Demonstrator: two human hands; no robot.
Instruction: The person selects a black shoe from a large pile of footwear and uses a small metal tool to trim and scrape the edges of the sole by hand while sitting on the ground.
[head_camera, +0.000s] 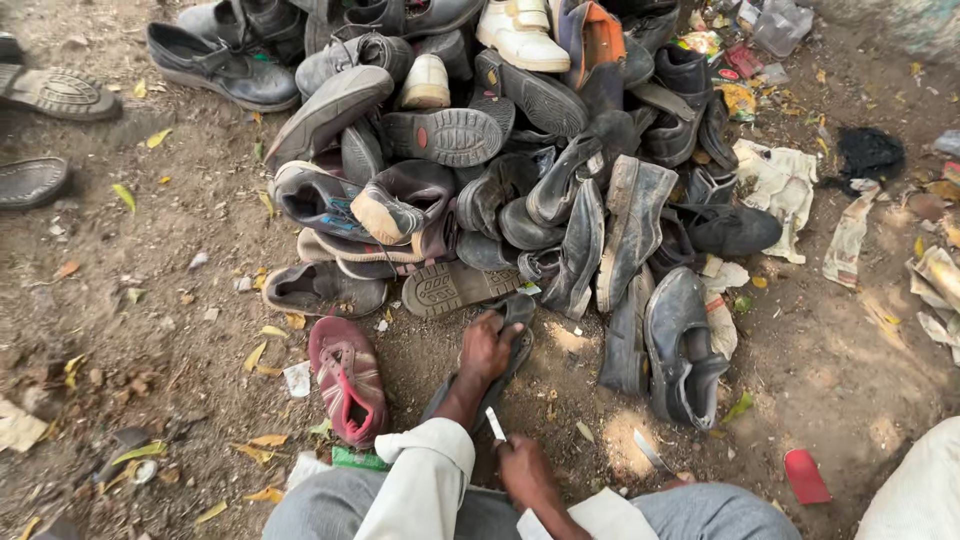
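Pressing left hand (487, 347) on sandal (505, 345), shoe pile (500, 170) just beyond

At the top right of the frame, past the heap of shoes in front of me, lies a small litter of wrappers. A crumpled clear plastic packet (779, 24) sits highest, near the upper edge. Left of it a bright wrapper (703, 42) in yellow, green and red lies beside a dark boot. Just below and to the right is a small red packet (743, 60), and under that a yellow pouch (738, 99), crinkled. Down low, at the bottom left of centre, a flat green packet (358, 459) pokes out by my left sleeve. I see no signs or screens.
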